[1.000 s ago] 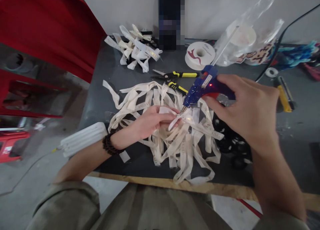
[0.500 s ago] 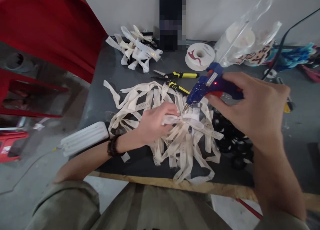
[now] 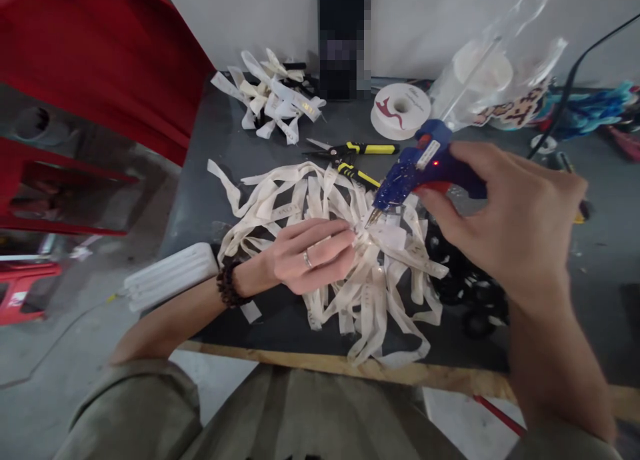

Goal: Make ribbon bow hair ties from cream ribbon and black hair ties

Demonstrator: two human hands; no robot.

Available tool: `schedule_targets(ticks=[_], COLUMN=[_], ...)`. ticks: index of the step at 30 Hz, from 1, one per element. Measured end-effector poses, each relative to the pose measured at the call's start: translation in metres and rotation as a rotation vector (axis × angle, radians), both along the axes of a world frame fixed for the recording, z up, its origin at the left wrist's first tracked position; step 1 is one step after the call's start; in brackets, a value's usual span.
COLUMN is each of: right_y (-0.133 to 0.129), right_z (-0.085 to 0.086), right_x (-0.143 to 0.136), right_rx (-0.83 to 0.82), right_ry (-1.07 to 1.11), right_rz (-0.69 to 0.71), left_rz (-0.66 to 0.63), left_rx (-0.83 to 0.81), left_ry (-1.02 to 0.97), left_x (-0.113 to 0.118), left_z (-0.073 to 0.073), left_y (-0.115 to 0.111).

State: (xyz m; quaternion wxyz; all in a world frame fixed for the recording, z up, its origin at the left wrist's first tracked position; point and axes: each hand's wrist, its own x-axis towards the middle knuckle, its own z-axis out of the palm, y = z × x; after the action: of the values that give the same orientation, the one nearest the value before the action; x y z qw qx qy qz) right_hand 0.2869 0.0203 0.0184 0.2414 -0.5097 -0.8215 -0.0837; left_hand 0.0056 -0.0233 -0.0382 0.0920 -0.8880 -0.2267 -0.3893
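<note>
My right hand [image 3: 520, 213] is wrapped round a blue glue gun [image 3: 407, 173] with a red light lit on its body. Its metal nozzle points down at the knot of a white ribbon bow [image 3: 390, 236]. My left hand [image 3: 315, 253], with a ring and a beaded bracelet, pinches the bow at its left side; the fingers cover that loop. Whether the nozzle touches the bow I cannot tell. Beneath both hands a heap of cream printed ribbon strips [image 3: 373, 307] spreads over the dark tabletop.
Yellow-handled snips [image 3: 355, 160] lie behind the heap. Finished bows [image 3: 280, 103] are piled at the back left, near a ribbon spool [image 3: 400, 110]. Black hair ties [image 3: 470, 293] sit on the right. A white power strip [image 3: 173, 273] lies at the left edge.
My left hand has turned, its back and ring now facing up, and its fingers have shifted on the bow. The glue gun has stayed nearly in place, moving very slightly.
</note>
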Motion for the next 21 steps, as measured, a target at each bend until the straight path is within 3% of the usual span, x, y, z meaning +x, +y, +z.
schedule_targets(ticks=[3,10,21], right_y=[-0.0024,-0.003,-0.003], right_z=[0.0002,-0.0029,-0.0005], right_x=[-0.0018,-0.0025,-0.0033], right_rx=[0.01,-0.021,-0.034], right_ry=[-0.026,-0.061,-0.107], right_rz=[-0.02,-0.054,-0.087], left_rz=[-0.006,0.037,0.0], left_rx=[0.207,0.186,0.109], left_ry=[0.023,-0.016,-0.025], left_x=[0.0011,0.0033,0.0048], left_z=[0.0014,-0.0009,-0.0024], left_y=[0.0028,0.005,0.0044])
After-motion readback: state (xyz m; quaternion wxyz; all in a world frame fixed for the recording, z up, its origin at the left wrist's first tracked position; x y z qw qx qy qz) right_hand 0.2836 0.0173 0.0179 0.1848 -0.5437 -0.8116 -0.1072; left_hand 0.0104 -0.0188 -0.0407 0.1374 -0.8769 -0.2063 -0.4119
